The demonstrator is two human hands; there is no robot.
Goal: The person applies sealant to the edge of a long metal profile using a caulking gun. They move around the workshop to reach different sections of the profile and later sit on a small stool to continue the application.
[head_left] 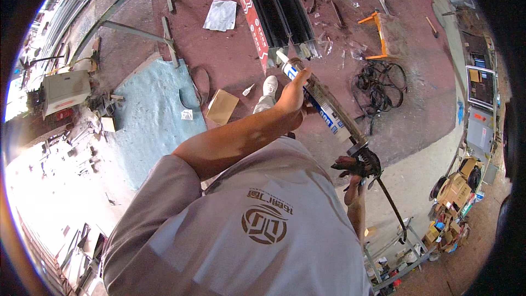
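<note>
A caulking gun [359,143] loaded with a white and blue sealant tube [329,114] slants across my front. My left hand [295,97] is closed around the tube's front part. At the gun's back end my right hand [355,171], dark at the fingers as if gloved, is wrapped round the handle and trigger. The rod [392,205] sticks out behind it. The tube's pale nozzle [281,55] points at the near end of a long black profile [276,8], close to its edge; whether they touch I cannot tell. A red printed strip [253,19] runs along the profile's left side.
Black cables [379,90] lie coiled on the red floor, below an orange frame [378,35]. A cardboard box [222,106] and a small white bottle [248,90] are by my shoe [270,85]. Metal racks [137,32] stand at left; cartons [456,192] pile up at right.
</note>
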